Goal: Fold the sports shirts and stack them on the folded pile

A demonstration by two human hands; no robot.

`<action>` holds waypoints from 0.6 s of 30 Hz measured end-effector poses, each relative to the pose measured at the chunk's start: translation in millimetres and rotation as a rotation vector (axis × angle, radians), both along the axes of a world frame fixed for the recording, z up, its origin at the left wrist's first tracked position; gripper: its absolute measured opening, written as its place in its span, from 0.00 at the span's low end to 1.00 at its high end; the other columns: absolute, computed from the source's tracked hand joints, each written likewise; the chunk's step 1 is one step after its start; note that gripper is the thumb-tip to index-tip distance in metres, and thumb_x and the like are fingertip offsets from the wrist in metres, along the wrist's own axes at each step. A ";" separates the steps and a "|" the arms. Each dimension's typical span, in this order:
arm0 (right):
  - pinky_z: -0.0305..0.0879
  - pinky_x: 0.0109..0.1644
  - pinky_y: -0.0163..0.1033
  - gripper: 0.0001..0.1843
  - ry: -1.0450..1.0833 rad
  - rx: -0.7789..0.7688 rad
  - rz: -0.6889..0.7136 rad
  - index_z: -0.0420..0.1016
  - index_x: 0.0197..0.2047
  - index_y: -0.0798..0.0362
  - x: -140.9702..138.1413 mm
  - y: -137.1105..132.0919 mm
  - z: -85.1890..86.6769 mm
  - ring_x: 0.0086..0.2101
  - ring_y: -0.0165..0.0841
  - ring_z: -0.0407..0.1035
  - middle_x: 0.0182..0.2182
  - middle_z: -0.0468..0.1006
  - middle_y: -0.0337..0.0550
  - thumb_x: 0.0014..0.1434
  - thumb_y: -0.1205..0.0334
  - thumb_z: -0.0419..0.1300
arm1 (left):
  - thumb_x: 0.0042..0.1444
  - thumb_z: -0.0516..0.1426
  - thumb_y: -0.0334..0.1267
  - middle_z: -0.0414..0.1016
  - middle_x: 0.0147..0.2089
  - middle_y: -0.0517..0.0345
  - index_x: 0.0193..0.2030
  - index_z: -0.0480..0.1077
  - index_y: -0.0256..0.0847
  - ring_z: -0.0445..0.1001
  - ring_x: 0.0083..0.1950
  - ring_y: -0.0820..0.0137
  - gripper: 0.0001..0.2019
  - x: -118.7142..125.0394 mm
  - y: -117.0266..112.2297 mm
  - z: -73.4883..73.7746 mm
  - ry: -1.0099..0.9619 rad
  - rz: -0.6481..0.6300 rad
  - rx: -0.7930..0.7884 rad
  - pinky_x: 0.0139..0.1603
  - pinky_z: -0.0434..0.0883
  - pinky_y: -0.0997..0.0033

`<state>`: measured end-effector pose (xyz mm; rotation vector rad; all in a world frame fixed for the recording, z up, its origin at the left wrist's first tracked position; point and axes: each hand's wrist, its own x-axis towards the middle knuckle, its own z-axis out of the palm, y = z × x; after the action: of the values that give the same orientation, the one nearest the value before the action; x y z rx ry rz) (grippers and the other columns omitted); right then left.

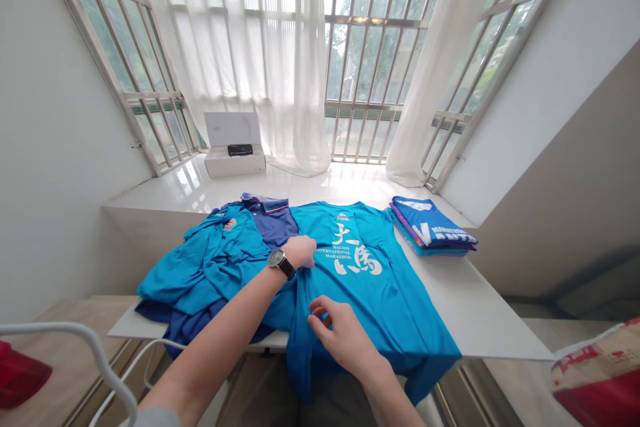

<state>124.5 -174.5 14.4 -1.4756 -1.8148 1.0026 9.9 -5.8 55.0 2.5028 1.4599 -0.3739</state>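
A bright blue T-shirt (370, 280) with white lettering lies spread flat on a white table (480, 307), its lower hem hanging over the near edge. My left hand (300, 251), with a dark watch on the wrist, rests curled on the shirt's left sleeve edge, gripping the cloth. My right hand (340, 333) pinches the shirt's left side lower down, fingers bent together on the fabric.
A heap of unfolded blue shirts (210, 267) lies left of the spread one. A stack of folded shirts (433, 227) sits at the table's far right. An open white box (235, 147) stands on the windowsill before curtains. Red items lie at both lower corners.
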 end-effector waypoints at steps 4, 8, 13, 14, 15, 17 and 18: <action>0.63 0.32 0.35 0.11 -0.066 -0.007 0.037 0.78 0.43 0.50 0.6 2.4 2.2 0.28 0.32 0.72 0.35 0.81 0.41 0.63 0.58 0.56 | 0.40 0.59 0.28 0.80 0.29 0.43 0.25 0.76 0.36 0.79 0.34 0.55 0.05 -9.8 7.3 -4.9 -0.088 -0.026 -0.060 0.37 0.75 0.62; 0.65 0.36 0.35 0.11 -0.063 0.003 0.057 0.78 0.45 0.50 -3.4 1.7 2.0 0.30 0.32 0.73 0.39 0.80 0.43 0.62 0.58 0.57 | 0.48 0.56 0.34 0.78 0.24 0.55 0.22 0.73 0.39 0.76 0.27 0.68 0.08 -22.7 17.1 -14.5 -0.242 -0.059 -0.169 0.31 0.72 0.75; 0.66 0.36 0.36 0.12 -0.077 -0.004 0.044 0.79 0.45 0.51 -5.4 -1.6 -0.1 0.29 0.31 0.72 0.39 0.78 0.44 0.61 0.57 0.58 | 0.51 0.54 0.38 0.77 0.24 0.57 0.23 0.71 0.37 0.75 0.26 0.71 0.10 -27.6 20.7 -35.6 -0.543 0.046 -0.254 0.28 0.70 0.77; 0.67 0.37 0.37 0.12 -0.070 -0.007 0.033 0.79 0.45 0.51 -4.3 -2.0 0.1 0.30 0.32 0.72 0.39 0.79 0.45 0.62 0.57 0.58 | 0.51 0.54 0.38 0.77 0.25 0.57 0.24 0.71 0.37 0.76 0.26 0.71 0.10 -27.3 19.7 -39.9 -0.555 0.058 -0.258 0.28 0.70 0.77; 0.67 0.37 0.37 0.13 -0.062 -0.009 0.020 0.79 0.45 0.51 -3.0 -2.5 0.5 0.30 0.33 0.73 0.39 0.79 0.45 0.62 0.56 0.58 | 0.52 0.53 0.39 0.77 0.26 0.58 0.24 0.71 0.37 0.76 0.27 0.71 0.10 -26.8 18.4 -43.9 -0.561 0.067 -0.263 0.28 0.70 0.77; 0.68 0.38 0.38 0.13 -0.056 -0.011 -0.008 0.79 0.45 0.52 -0.3 -3.4 1.3 0.31 0.34 0.73 0.38 0.80 0.45 0.62 0.55 0.57 | 0.53 0.53 0.39 0.78 0.26 0.58 0.25 0.70 0.37 0.76 0.27 0.71 0.10 -25.9 15.2 -50.5 -0.580 0.083 -0.280 0.28 0.70 0.77; 0.68 0.38 0.39 0.14 -0.063 -0.010 -0.019 0.79 0.45 0.52 0.7 -3.9 1.5 0.31 0.35 0.73 0.38 0.80 0.46 0.62 0.55 0.57 | 0.53 0.53 0.40 0.78 0.27 0.58 0.26 0.70 0.38 0.76 0.27 0.71 0.11 -25.6 13.6 -52.9 -0.588 0.086 -0.285 0.28 0.70 0.77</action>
<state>125.2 -178.4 16.0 -1.5435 -1.8385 0.9668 -15.7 7.8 2.0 2.0664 1.1703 0.1559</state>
